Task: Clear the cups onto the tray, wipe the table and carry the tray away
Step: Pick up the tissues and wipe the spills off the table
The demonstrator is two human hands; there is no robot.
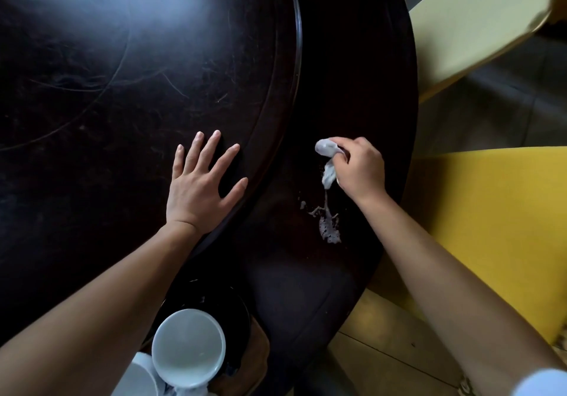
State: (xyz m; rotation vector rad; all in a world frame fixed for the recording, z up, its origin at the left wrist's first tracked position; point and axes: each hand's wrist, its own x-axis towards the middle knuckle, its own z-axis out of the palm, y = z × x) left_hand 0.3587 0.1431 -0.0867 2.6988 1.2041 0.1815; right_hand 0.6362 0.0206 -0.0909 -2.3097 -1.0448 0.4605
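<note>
Tissue [327,162] pinched in right hand [360,170] over table [352,67].

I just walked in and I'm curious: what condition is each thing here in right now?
Left hand: open, flat on the turntable.
Right hand: closed around a crumpled tissue.
Spill: still on the table, not wiped.
Cup: upright, looks empty, on the dark tray.
</note>
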